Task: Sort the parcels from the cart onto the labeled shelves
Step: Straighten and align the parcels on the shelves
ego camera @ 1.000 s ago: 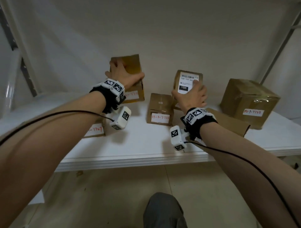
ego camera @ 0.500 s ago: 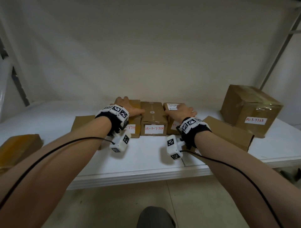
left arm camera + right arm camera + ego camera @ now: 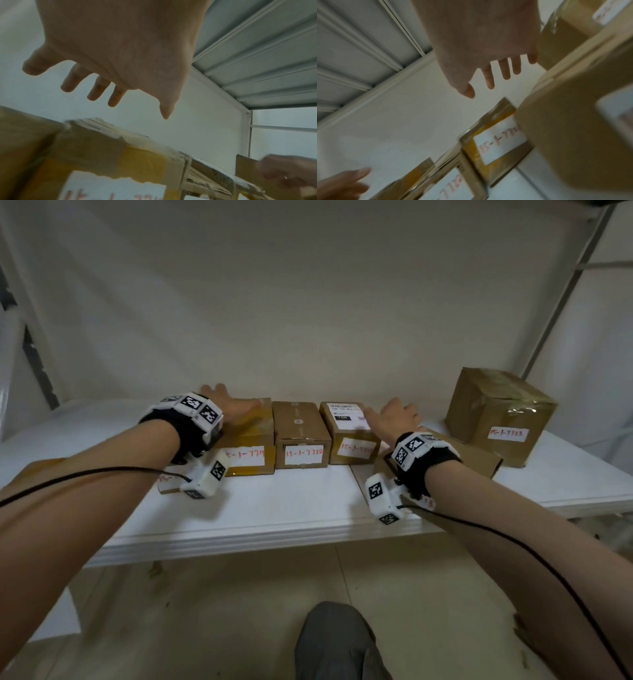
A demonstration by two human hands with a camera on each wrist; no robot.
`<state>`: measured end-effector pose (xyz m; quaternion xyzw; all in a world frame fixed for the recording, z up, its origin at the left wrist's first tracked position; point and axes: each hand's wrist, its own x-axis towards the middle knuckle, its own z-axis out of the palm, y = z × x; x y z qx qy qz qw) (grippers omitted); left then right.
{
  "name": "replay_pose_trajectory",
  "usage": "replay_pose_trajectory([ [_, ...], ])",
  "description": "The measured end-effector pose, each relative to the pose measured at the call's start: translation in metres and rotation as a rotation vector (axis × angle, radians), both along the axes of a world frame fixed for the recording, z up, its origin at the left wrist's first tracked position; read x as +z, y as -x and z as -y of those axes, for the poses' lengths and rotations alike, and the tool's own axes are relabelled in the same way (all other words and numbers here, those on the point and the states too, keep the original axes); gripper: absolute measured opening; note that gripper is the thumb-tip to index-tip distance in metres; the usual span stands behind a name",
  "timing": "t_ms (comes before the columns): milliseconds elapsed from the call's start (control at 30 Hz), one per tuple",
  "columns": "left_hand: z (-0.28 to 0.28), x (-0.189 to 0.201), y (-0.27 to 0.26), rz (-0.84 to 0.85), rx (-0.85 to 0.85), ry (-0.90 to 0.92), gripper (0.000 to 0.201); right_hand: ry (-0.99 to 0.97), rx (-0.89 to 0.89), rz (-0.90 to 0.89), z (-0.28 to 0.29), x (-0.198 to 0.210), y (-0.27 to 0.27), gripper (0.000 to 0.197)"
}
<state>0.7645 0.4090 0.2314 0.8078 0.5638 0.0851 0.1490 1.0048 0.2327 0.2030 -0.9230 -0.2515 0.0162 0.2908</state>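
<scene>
Three small cardboard parcels stand in a row on the white shelf [image 3: 260,508], each with a white handwritten label facing me. My left hand [image 3: 236,405] hovers open over the left parcel [image 3: 251,440], which has yellow tape. In the left wrist view the left hand [image 3: 135,104] is spread above that parcel [image 3: 111,152] and holds nothing. The middle parcel [image 3: 301,429] stands untouched. My right hand [image 3: 394,414] is open at the right edge of the right parcel [image 3: 346,433], which bears a printed label. In the right wrist view the right hand [image 3: 479,88] is spread and empty.
A large taped box [image 3: 500,412] stands at the back right. A flat box [image 3: 479,455] lies under my right wrist, and another flat parcel [image 3: 171,486] under my left forearm. The shelf's metal upright [image 3: 561,302] rises at the right. Bare floor lies below.
A second ago each hand held a parcel in the air. Both parcels now stand beside the middle one, and both hands have let go and lifted off.
</scene>
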Motion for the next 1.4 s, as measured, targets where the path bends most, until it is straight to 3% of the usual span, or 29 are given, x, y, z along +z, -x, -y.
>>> replay_pose_trajectory([
  [100,0.008,0.002,0.025,-0.01,0.044,-0.029,0.097,0.2,-0.096,0.017,0.034,0.006,-0.014,0.071],
  [233,0.025,0.001,0.047,-0.022,0.068,-0.012,0.088,0.304,-0.163,-0.023,0.045,-0.014,-0.034,0.071],
  [333,0.043,0.001,0.048,-0.018,0.082,0.071,0.073,0.405,-0.057,-0.024,0.027,-0.049,-0.077,0.095],
  [400,0.048,-0.004,0.047,-0.001,0.111,0.09,0.059,0.409,-0.112,-0.044,0.037,-0.043,-0.045,0.099],
  [500,0.041,-0.01,0.042,0.015,0.096,0.106,0.081,0.46,-0.156,-0.035,0.055,-0.027,0.004,0.096],
  [767,-0.001,-0.03,0.031,0.008,0.106,0.107,0.107,0.382,0.099,0.164,0.04,-0.04,-0.011,0.094],
  [1067,-0.012,-0.034,0.024,-0.019,0.1,0.106,0.111,0.235,0.306,0.288,0.031,-0.041,-0.02,0.074],
  [1300,-0.004,-0.022,0.061,0.139,0.186,0.041,0.094,0.25,0.324,0.327,0.033,-0.043,-0.017,0.062],
  [1400,0.0,-0.01,0.103,0.012,0.162,-0.068,0.072,0.195,0.154,0.396,0.032,-0.046,-0.007,0.061],
])
